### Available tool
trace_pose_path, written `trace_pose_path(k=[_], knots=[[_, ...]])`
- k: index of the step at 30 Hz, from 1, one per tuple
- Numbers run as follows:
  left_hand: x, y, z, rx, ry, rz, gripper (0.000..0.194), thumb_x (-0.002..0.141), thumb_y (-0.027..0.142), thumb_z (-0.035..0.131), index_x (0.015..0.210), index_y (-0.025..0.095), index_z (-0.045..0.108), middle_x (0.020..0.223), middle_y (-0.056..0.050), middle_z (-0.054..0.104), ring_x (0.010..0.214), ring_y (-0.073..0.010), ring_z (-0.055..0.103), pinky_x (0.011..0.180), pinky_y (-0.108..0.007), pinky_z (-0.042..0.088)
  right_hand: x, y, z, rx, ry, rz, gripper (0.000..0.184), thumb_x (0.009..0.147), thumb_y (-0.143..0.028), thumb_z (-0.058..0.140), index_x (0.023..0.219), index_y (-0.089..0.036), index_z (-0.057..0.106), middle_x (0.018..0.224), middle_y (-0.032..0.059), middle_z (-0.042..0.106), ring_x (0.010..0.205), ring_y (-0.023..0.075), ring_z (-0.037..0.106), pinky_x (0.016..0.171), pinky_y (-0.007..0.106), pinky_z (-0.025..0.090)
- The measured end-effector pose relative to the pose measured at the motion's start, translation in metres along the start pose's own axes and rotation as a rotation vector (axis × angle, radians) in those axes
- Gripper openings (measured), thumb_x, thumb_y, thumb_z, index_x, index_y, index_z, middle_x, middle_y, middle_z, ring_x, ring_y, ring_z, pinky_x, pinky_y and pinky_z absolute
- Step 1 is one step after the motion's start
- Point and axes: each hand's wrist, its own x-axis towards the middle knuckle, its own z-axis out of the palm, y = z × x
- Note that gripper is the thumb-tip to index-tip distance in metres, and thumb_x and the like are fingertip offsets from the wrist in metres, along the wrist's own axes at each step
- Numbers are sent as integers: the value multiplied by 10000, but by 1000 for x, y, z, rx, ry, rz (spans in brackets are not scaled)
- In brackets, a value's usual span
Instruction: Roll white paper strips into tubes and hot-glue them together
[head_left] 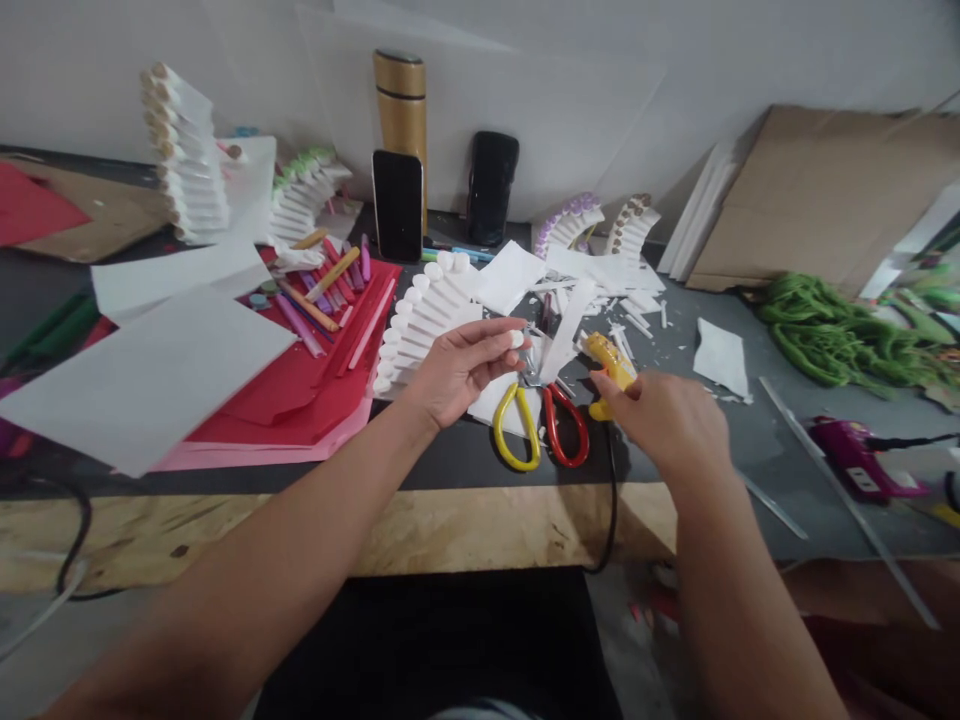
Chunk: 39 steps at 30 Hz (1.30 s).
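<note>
Between the thumb and fingertips of my left hand [476,362] is a small white piece [516,339], perhaps rolled paper. My right hand [667,420] closes on a yellow glue gun [611,365], whose black cord hangs over the table edge. Scissors with one yellow and one red handle [566,425] lie between my hands, their blades partly under white paper. Just left of my left hand, a fan of white paper rolls with round white ends [420,320] rests on the table.
Red paper sheets [277,400] and coloured rolls lie left, under white sheets [150,370]. Two phones [397,205] and a gold flask [401,110] stand at the back. White scraps [637,310], green yarn [817,325], a purple power strip [862,455] and cardboard [817,200] are right.
</note>
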Motion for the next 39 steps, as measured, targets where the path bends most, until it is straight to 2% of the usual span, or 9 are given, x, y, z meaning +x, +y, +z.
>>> trace_pose_path(k=[4,9,16,22,26,30,32,35,39], knots=[[-1,-3,-1,27,-58,-38,184,780,157,789,963,142,794,863,-65,761,694,-79,670,849,-274,574,11,7,15,58,-100,33,575,912,-625,451,762,-150,737,827,204,746,841,355,710,595,362,379],[-4,-8,-1,98,-69,-128,189,768,170,807,954,140,789,850,-57,754,776,-138,719,970,-392,548,17,13,22,294,-135,140,372,852,-431,526,598,-190,651,546,128,671,695,312,720,608,363,470],[-5,-5,4,112,-59,-142,148,772,147,798,919,136,784,866,-58,752,877,-158,722,991,-380,523,14,25,39,1344,-73,408,128,686,-246,708,681,-169,607,504,7,607,437,161,607,447,304,573],[-5,-6,3,142,-52,-151,141,782,139,785,923,135,784,900,-62,757,847,-150,728,972,-362,533,15,29,43,1821,-121,248,267,576,-227,825,735,-162,620,559,-58,557,457,75,529,415,203,553],[-3,-5,0,95,-60,-128,175,786,142,782,961,131,782,872,-72,759,776,-134,724,908,-323,556,9,24,26,1826,-88,82,335,593,-235,845,880,-174,684,778,-6,699,544,90,612,449,195,556],[-1,-3,-1,36,-24,-93,182,806,114,753,985,137,779,841,-72,761,694,-99,694,852,-288,571,12,9,-1,1837,-41,-101,249,670,-240,801,889,-209,687,908,11,736,539,64,561,389,159,428],[0,-2,-1,14,9,-80,160,819,80,721,957,133,781,820,-66,760,685,-96,694,843,-280,577,19,1,-7,1862,-25,-171,233,702,-242,793,909,-224,688,993,18,747,578,68,572,428,168,442],[1,-1,0,-13,55,-61,178,832,36,678,944,127,781,875,-81,775,717,-99,707,860,-280,580,29,-8,-2,1927,-48,-248,266,693,-213,815,930,-234,696,1031,8,739,605,63,558,494,179,474],[2,-1,-1,-41,99,-54,188,841,36,680,963,140,780,915,-71,776,756,-96,710,945,-315,568,32,-10,13,2013,-169,-180,278,681,-180,828,927,-233,711,1057,-5,715,615,48,494,526,166,474]])
